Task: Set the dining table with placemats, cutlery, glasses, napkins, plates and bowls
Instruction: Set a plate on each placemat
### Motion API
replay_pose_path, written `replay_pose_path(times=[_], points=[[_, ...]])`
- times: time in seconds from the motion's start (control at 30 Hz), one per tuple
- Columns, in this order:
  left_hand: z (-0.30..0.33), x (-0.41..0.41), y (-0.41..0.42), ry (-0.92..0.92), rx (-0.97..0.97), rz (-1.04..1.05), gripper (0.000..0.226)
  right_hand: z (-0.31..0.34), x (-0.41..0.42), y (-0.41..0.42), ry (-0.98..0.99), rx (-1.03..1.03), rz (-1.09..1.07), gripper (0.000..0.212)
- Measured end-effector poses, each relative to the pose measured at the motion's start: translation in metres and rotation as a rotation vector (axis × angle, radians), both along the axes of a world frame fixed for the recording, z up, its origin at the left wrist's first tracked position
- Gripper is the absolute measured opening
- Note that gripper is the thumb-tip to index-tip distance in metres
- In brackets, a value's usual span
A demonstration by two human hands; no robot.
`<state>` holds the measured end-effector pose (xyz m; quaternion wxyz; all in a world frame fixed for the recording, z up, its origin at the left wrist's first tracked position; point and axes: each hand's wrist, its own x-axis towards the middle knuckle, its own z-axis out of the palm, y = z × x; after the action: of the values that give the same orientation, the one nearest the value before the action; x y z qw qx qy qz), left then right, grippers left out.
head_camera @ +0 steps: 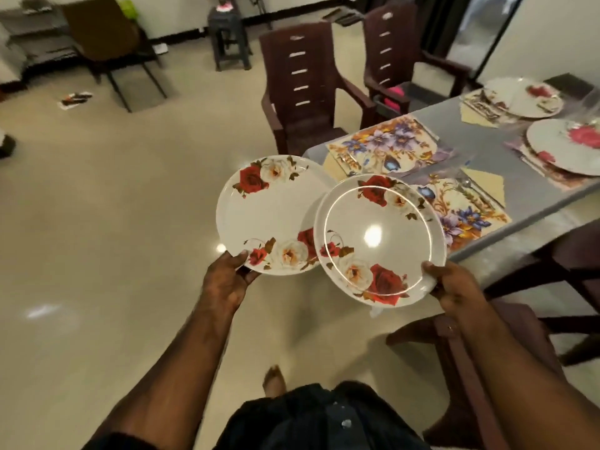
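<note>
I hold two white plates with red and white roses above the floor, just short of the dining table (480,131). My left hand (227,277) grips the near rim of the left plate (263,212). My right hand (451,287) grips the near right rim of the right plate (380,238), which overlaps the left plate's edge. Two floral placemats lie at the table's near end: one (389,144) with no plate on it, the other (461,209) partly hidden behind the right plate. Two more rose plates (526,95) (565,147) sit on mats further along.
Two dark brown plastic chairs (305,92) (399,53) stand at the table's far side. Another chair (461,345) is close by my right arm. Yellow napkins (487,186) lie beside the mats. A dark stool (229,40) and a brown chair (104,37) stand across the tiled floor.
</note>
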<state>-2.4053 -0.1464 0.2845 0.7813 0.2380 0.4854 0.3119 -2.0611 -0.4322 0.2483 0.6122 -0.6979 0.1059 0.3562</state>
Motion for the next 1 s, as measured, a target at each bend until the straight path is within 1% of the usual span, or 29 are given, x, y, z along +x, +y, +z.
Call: replay_pose_path(times=[0.13,0.3,0.4,0.47,0.57,0.6,0.7,0.77,0.83,0.93,1.0], points=[[0.026,0.091,0.07,0.009,0.037,-0.149,0.03,0.008,0.013,0.004,0.019,0.022,-0.231,0.04],[0.044,0.217,0.118,0.025,0.084,-0.297,0.022,-0.001,0.043,-0.012,0.095,0.087,-0.488,0.036],[0.043,0.287,0.136,0.038,0.084,-0.299,0.018,-0.023,0.077,-0.026,0.118,0.074,-0.589,0.042],[0.044,0.326,0.144,0.057,0.065,-0.29,0.014,-0.03,0.093,-0.029,0.134,0.047,-0.641,0.04],[0.046,0.374,0.152,0.083,0.04,-0.316,0.016,-0.038,0.111,-0.021,0.139,-0.009,-0.667,0.018],[0.046,0.386,0.155,0.09,0.04,-0.318,0.018,-0.042,0.117,-0.016,0.136,-0.029,-0.673,0.018],[0.046,0.423,0.163,0.105,0.03,-0.314,0.018,-0.068,0.147,-0.004,0.128,-0.19,-0.645,0.025],[0.047,0.441,0.167,0.102,0.018,-0.323,0.017,-0.077,0.159,0.006,0.102,-0.29,-0.596,0.019],[0.049,0.46,0.171,0.104,0.016,-0.347,0.017,-0.087,0.169,0.013,0.091,-0.348,-0.565,0.019],[0.05,0.479,0.179,0.098,0.019,-0.381,0.022,-0.096,0.171,0.022,0.021,-0.427,-0.484,0.022],[0.052,0.491,0.184,0.089,0.008,-0.399,0.023,-0.101,0.173,0.022,0.004,-0.473,-0.418,0.028]])
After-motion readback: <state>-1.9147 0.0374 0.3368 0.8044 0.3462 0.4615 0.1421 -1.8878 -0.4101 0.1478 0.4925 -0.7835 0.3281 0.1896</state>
